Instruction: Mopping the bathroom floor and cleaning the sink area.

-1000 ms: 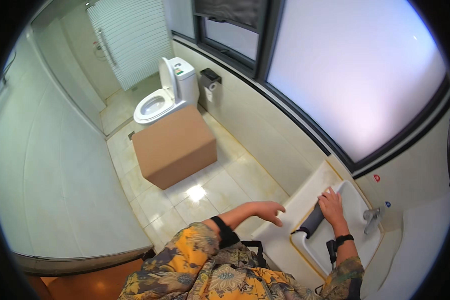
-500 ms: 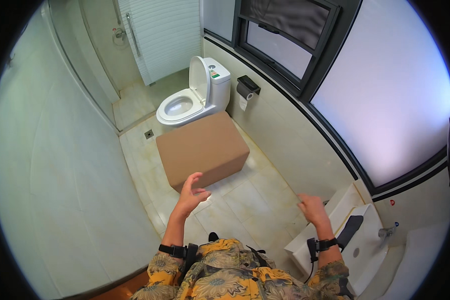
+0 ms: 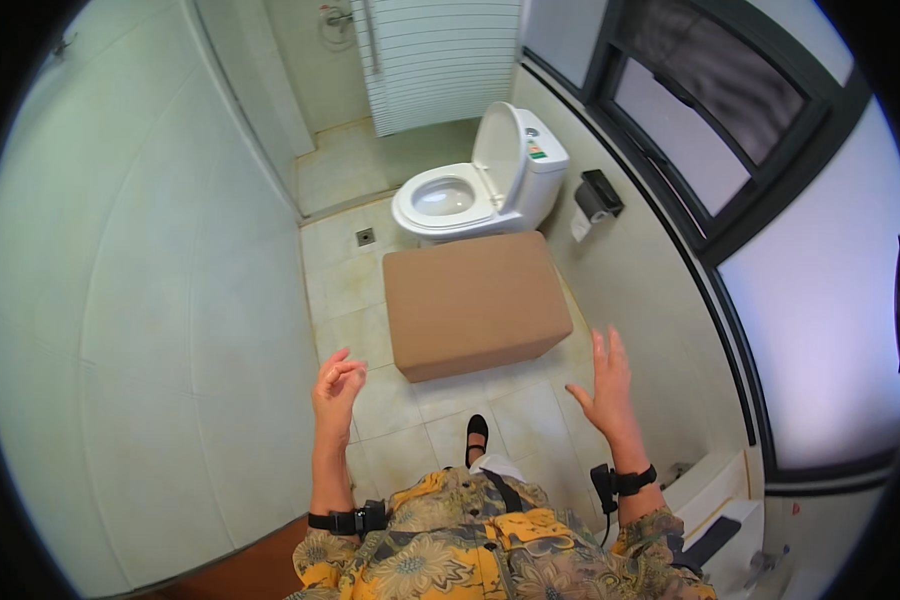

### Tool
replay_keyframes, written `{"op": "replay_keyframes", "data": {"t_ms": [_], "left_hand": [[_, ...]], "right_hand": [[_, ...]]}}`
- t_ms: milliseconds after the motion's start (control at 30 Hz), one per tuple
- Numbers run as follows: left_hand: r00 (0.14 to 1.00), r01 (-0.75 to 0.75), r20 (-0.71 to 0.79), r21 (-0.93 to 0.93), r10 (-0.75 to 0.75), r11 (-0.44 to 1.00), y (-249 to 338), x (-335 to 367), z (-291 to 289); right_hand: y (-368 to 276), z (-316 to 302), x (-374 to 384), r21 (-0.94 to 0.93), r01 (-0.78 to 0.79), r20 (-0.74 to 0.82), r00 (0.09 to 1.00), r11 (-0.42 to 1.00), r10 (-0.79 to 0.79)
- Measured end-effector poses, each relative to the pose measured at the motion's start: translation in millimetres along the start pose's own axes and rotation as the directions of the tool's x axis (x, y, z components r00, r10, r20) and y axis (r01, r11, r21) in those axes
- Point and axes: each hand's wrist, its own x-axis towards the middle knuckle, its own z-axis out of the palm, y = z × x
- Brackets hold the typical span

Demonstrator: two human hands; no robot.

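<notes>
A brown box-shaped ottoman [image 3: 475,300] rests on the floor in front of me, close before a white toilet [image 3: 445,205] whose lid is raised. My left hand [image 3: 338,393] hangs in the air left of the ottoman's near corner, fingers loosely curled and slightly apart, with nothing in it. On the other side, my right hand [image 3: 608,388] is held up beyond the ottoman's near right corner. Its fingers point forward, the thumb stands away, and it holds nothing. Neither hand touches the ottoman.
A paper roll holder [image 3: 600,195] is fixed to the right wall, below a dark-framed window [image 3: 710,100]. At the lower right stands a washbasin [image 3: 745,560] with a dark object [image 3: 712,542] on it. A pale wall [image 3: 140,330] bounds the left. My black shoe [image 3: 477,432] shows on the tiles.
The view has turned, and the ottoman and toilet sit further right in it. My right hand has come forward and spread its fingers; my left fingers have curled in. One shoe has come into fuller view.
</notes>
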Motion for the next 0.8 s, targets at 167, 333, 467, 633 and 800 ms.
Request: {"op": "replay_keyframes", "data": {"t_ms": [167,333,467,633,800], "left_hand": [[0.989,-0.078,-0.113,0.121,0.092,0.990,38,15,-4],[0.910,-0.157,-0.374,0.088,0.179,0.984,68,36,-8],[0.921,-0.094,-0.377,0.032,0.099,0.995,63,59,-27],[0.931,-0.069,-0.358,0.011,0.069,0.998,59,113,-92],[0.951,-0.043,-0.309,-0.029,0.032,0.999,72,180,-161]], "right_hand": [[-18,-10,73,0.054,0.059,-0.149,0.988,0.997,-0.050],[-38,1,145,0.064,0.155,-0.123,0.982,0.986,-0.146],[-64,8,200,0.112,0.258,-0.120,0.962,0.960,-0.245],[-132,22,264,0.175,0.307,-0.129,0.949,0.935,-0.288],[-222,40,324,0.389,0.348,-0.164,0.937,0.853,-0.308]]}}
